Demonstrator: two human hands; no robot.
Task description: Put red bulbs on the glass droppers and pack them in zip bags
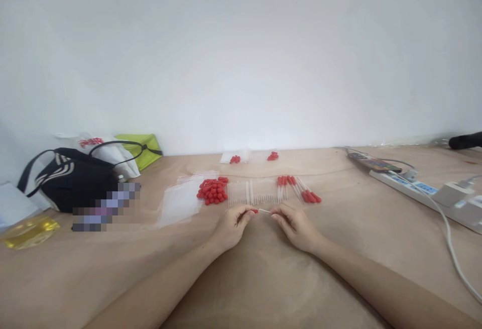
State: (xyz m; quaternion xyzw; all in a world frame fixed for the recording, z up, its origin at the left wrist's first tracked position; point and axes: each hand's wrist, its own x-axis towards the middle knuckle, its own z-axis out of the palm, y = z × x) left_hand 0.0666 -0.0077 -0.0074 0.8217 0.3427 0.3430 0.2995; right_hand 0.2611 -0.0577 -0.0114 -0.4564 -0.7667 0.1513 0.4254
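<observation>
Between the fingertips of my left hand is a red rubber bulb, mostly covered by the fingers. My right hand pinches a thin clear glass dropper tube, whose end points left at the bulb; whether the two touch I cannot tell. Just beyond my hands lies a row of clear glass tubes. A heap of red bulbs sits at the row's left. On the right are several droppers with red bulbs on them.
Clear plastic bags lie left of the heap. Two small groups of red bulbs rest near the wall. A black bag and a yellow transparent packet are far left. At right are a power strip, a phone and cables.
</observation>
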